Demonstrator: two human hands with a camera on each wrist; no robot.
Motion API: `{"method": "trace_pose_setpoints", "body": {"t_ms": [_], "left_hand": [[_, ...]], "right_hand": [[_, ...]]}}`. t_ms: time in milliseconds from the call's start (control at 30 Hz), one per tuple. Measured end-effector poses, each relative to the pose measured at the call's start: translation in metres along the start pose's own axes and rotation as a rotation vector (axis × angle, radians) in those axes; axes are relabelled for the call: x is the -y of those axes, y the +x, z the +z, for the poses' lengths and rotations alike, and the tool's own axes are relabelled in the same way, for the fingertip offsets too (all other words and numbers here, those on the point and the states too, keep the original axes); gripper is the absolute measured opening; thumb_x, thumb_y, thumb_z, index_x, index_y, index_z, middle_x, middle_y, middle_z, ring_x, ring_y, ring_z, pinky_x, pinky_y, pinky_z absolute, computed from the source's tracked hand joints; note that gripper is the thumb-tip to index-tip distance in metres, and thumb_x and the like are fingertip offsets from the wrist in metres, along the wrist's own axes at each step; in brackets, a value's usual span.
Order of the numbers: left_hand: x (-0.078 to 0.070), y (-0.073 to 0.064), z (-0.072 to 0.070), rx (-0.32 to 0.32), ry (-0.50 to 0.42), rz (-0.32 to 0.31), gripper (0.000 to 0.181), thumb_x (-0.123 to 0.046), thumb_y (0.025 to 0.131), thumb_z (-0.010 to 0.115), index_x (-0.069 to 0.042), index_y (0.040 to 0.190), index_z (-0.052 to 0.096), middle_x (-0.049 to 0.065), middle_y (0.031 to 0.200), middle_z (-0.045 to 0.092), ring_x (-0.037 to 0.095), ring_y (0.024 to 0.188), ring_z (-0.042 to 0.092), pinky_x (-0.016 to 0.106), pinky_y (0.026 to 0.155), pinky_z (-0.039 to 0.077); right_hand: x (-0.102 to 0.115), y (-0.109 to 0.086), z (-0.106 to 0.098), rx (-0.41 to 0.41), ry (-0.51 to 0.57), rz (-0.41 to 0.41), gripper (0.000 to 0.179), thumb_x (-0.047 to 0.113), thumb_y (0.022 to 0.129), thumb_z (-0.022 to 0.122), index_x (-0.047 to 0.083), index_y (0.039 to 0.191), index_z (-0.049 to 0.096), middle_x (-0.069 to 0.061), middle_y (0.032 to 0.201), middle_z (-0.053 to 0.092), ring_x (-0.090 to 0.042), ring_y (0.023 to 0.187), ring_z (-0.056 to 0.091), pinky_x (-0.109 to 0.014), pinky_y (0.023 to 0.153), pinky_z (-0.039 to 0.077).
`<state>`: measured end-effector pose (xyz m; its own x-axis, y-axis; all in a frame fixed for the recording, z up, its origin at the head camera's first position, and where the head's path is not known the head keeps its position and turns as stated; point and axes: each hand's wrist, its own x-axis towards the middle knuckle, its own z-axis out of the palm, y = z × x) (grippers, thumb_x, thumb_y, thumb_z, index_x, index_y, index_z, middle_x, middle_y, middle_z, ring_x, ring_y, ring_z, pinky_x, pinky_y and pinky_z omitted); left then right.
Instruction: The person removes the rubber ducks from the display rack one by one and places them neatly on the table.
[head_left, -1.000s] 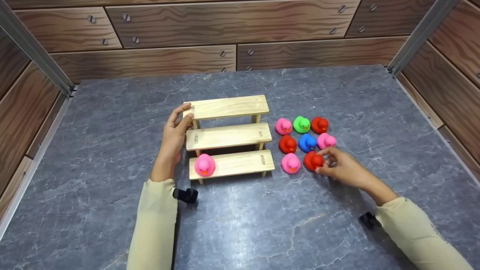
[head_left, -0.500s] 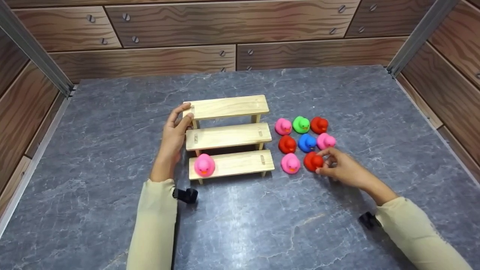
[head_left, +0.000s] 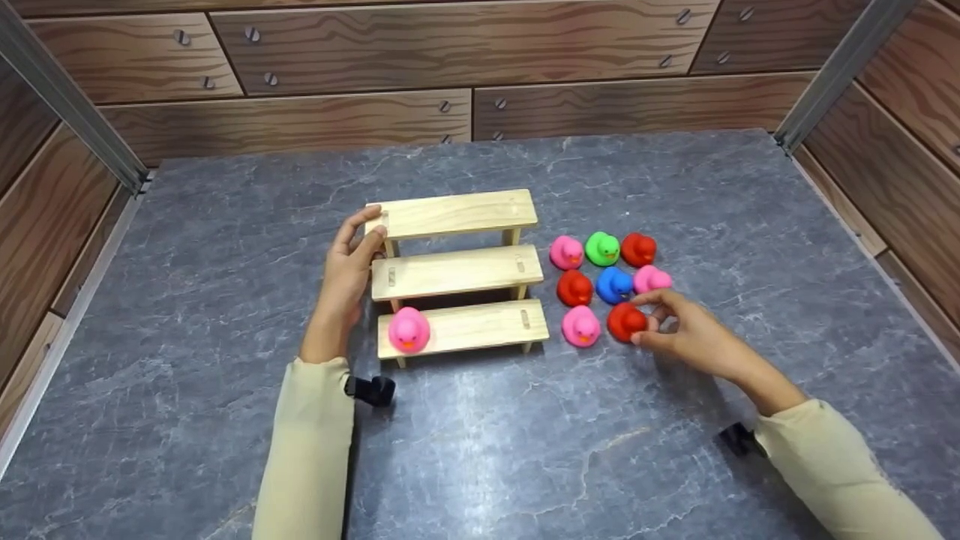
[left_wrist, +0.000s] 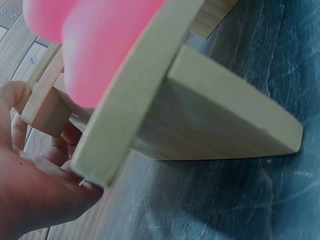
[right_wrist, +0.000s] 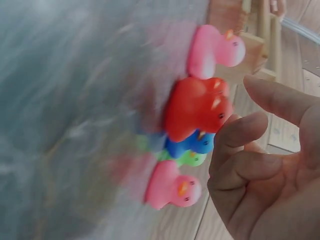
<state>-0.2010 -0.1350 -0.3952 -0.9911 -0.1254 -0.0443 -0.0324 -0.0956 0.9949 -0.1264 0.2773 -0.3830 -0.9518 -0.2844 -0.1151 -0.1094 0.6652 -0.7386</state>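
A stepped wooden stand (head_left: 457,271) with three shelves stands left of centre on the table. My left hand (head_left: 348,271) grips the left end of its top shelf; the left wrist view shows the fingers (left_wrist: 62,150) curled behind the wood. On the bottom shelf, at its left end, sits a pink rubber duck (head_left: 409,331). At a red rubber duck (head_left: 625,322) in the nearest row is my right hand (head_left: 694,336), thumb and index fingertips beside the duck's head. In the right wrist view, thumb and index finger stand apart with nothing between them.
More rubber ducks stand in rows right of the stand: pink ones (head_left: 581,326), red ones (head_left: 575,288), a green one (head_left: 602,249) and a blue one (head_left: 614,285). Wood-patterned walls (head_left: 472,52) enclose the grey marbled table (head_left: 480,450) at back and sides.
My right hand has shifted slightly to the right, with its fingertips still beside the red duck. The left hand, the stand and the ducks look unmoved.
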Motion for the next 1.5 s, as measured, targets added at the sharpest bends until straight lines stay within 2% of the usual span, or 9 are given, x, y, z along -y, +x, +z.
{"method": "trace_pose_setpoints", "body": {"t_ms": [133, 333, 533, 733, 900, 1133, 1500], "left_hand": [[0.000, 0.000, -0.001, 0.005, 0.003, 0.004, 0.038, -0.022, 0.098, 0.056, -0.018, 0.136, 0.052, -0.001, 0.098, 0.061, 0.010, 0.081, 0.055, 0.024, 0.071, 0.049], [0.000, 0.001, -0.004, 0.005, -0.003, 0.005, 0.039, -0.023, 0.099, 0.056, -0.018, 0.137, 0.051, 0.000, 0.101, 0.060, 0.010, 0.084, 0.055, 0.025, 0.073, 0.049], [0.000, 0.001, -0.004, 0.001, -0.008, 0.012, 0.038, -0.022, 0.098, 0.056, -0.018, 0.136, 0.052, 0.001, 0.103, 0.061, 0.010, 0.084, 0.056, 0.025, 0.074, 0.049], [0.001, 0.001, -0.003, 0.001, -0.004, 0.005, 0.038, -0.022, 0.098, 0.056, -0.018, 0.136, 0.051, -0.001, 0.099, 0.061, 0.010, 0.083, 0.055, 0.025, 0.073, 0.049], [0.001, 0.000, -0.001, 0.000, -0.007, 0.013, 0.038, -0.021, 0.099, 0.056, -0.018, 0.137, 0.052, -0.001, 0.098, 0.061, 0.011, 0.081, 0.055, 0.025, 0.072, 0.048], [0.001, 0.002, 0.002, 0.000, -0.003, 0.010, 0.039, -0.022, 0.098, 0.056, -0.018, 0.137, 0.052, 0.000, 0.104, 0.060, 0.009, 0.083, 0.055, 0.024, 0.074, 0.047], [0.000, 0.001, 0.001, -0.007, -0.006, 0.006, 0.039, -0.021, 0.098, 0.057, -0.018, 0.136, 0.052, 0.000, 0.101, 0.060, 0.008, 0.083, 0.054, 0.024, 0.073, 0.047]], "right_hand": [[0.010, 0.000, 0.005, -0.002, 0.021, -0.031, 0.046, 0.008, 0.085, 0.072, -0.007, 0.124, 0.051, -0.010, 0.088, 0.052, -0.013, 0.069, 0.052, -0.020, 0.057, 0.044], [0.025, 0.007, 0.016, 0.038, 0.134, -0.064, 0.048, 0.003, 0.085, 0.070, -0.010, 0.125, 0.048, -0.006, 0.084, 0.048, -0.008, 0.068, 0.050, -0.018, 0.058, 0.042], [0.042, 0.013, 0.028, 0.057, 0.210, -0.074, 0.047, 0.000, 0.086, 0.069, -0.010, 0.126, 0.047, -0.008, 0.088, 0.048, -0.010, 0.071, 0.052, -0.017, 0.060, 0.044], [0.055, 0.020, 0.046, 0.061, 0.226, -0.102, 0.047, 0.004, 0.085, 0.071, -0.008, 0.126, 0.049, -0.010, 0.091, 0.051, -0.013, 0.073, 0.054, -0.017, 0.061, 0.045], [0.063, 0.026, 0.062, 0.069, 0.253, -0.116, 0.049, 0.007, 0.084, 0.073, -0.004, 0.127, 0.050, -0.007, 0.088, 0.052, -0.011, 0.066, 0.053, -0.017, 0.057, 0.042], [0.077, 0.034, 0.079, 0.109, 0.318, -0.141, 0.050, 0.007, 0.084, 0.072, -0.003, 0.127, 0.048, -0.006, 0.087, 0.050, -0.011, 0.062, 0.049, -0.017, 0.056, 0.040], [0.103, 0.044, 0.107, 0.166, 0.374, -0.181, 0.050, 0.009, 0.086, 0.072, 0.000, 0.128, 0.048, -0.003, 0.086, 0.048, -0.007, 0.059, 0.045, -0.016, 0.054, 0.038]]}}
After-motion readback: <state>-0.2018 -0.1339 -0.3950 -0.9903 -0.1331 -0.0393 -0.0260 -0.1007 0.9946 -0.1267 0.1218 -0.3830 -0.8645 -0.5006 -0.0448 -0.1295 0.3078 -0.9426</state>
